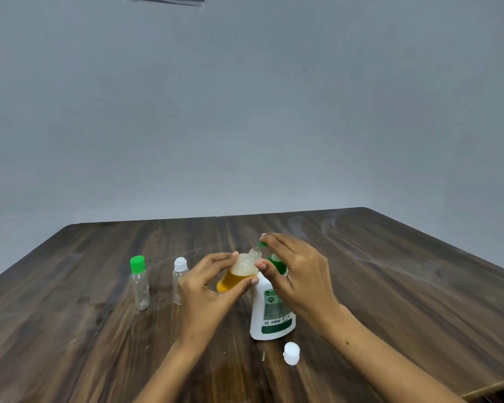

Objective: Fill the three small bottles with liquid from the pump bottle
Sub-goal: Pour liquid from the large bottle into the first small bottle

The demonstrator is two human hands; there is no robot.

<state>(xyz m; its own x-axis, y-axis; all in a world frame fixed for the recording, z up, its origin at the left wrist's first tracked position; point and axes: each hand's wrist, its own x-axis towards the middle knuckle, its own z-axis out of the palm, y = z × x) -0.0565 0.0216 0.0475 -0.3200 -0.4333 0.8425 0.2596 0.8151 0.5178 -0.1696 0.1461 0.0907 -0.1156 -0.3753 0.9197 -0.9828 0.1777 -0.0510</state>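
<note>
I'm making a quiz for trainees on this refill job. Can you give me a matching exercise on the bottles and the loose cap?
Things:
1. green-capped bottle
2. white-capped bottle
3. open bottle
4. loose white cap

States:
A. tilted in the left hand, part-filled with amber liquid
B. lying on the table near the pump bottle
C. standing empty, farthest left
D. standing closed, just left of the left hand

Pairs: 1-C, 2-D, 3-A, 4-B

a: where does the one view sit?
b: on the person's head, looking forward and down over the forearms, close behind the left hand (207, 286) and right hand (300, 274).
a: which way does it face?
b: toward the wall (245, 112) beyond the hands; the table (390, 271) spreads out past them and to both sides.
</note>
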